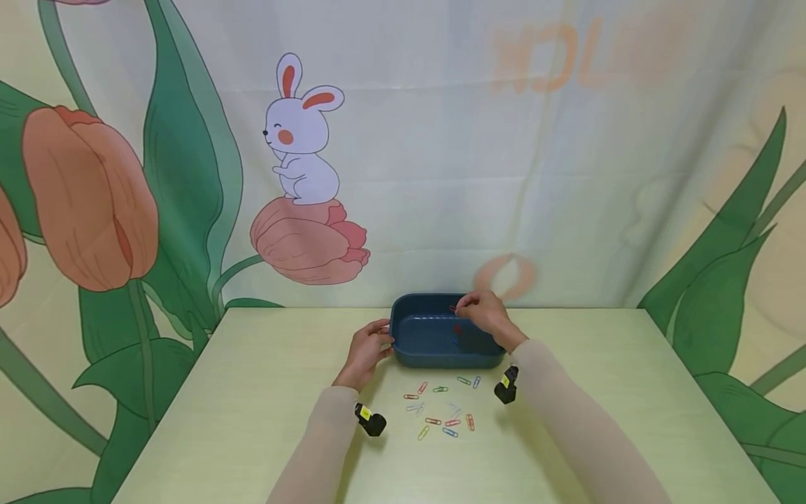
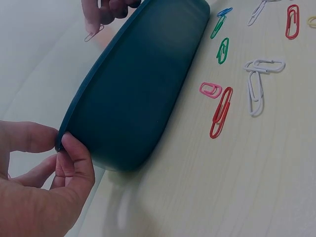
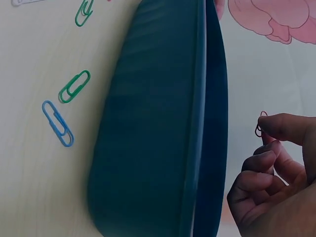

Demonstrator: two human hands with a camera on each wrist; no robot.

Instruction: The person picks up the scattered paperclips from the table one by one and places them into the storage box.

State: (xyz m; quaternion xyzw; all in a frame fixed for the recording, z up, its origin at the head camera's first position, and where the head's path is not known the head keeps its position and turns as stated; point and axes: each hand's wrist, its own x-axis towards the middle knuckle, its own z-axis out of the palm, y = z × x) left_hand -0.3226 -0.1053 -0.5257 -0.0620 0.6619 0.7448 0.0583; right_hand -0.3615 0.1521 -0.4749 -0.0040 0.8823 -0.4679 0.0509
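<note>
A dark blue plastic bin [image 1: 447, 360] stands at the back of the table. My left hand [image 1: 366, 352] grips its left end, and in the left wrist view the thumb and fingers pinch the rim [image 2: 60, 132]. Over the bin's right side, my right hand [image 1: 483, 313] pinches a small red paper clip [image 3: 259, 123] between thumb and forefinger. Small red and blue clips [image 1: 457, 328] lie inside the bin. In front of it, paper clips in several colours are scattered, among them a green clip [image 3: 74, 87], a blue clip [image 3: 58, 123] and a red clip [image 2: 221, 112].
The pale wooden table [image 1: 252, 420] ends at a hanging cloth [image 1: 428, 175] printed with tulips and a rabbit, close behind the bin. A black wrist camera [image 1: 370, 420] sits on the left sleeve, another camera [image 1: 506, 385] on the right.
</note>
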